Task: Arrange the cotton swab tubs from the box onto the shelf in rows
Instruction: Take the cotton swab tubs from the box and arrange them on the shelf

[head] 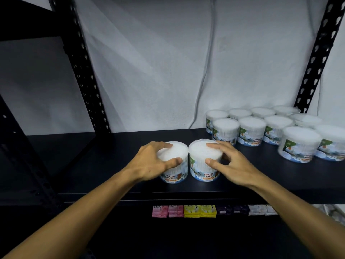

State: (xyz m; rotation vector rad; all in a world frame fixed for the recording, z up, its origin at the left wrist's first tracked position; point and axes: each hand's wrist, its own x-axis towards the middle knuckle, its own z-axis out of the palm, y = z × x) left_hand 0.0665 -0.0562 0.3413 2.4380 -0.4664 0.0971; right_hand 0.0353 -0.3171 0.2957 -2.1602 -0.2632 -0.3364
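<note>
At frame centre on the shelf (261,176), my left hand (151,165) and right hand (229,165) each clasp one upright cotton swab tub (175,176) (204,174) by its lid rim; judged light, rigid, smooth-walled, best gripped there.

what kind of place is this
Probably a shop stockroom or store shelving. A black slotted metal rack stands against a bare wall, identical cotton bud tubs sit in rows on its shelf, and packaged goods line the level below.
</note>
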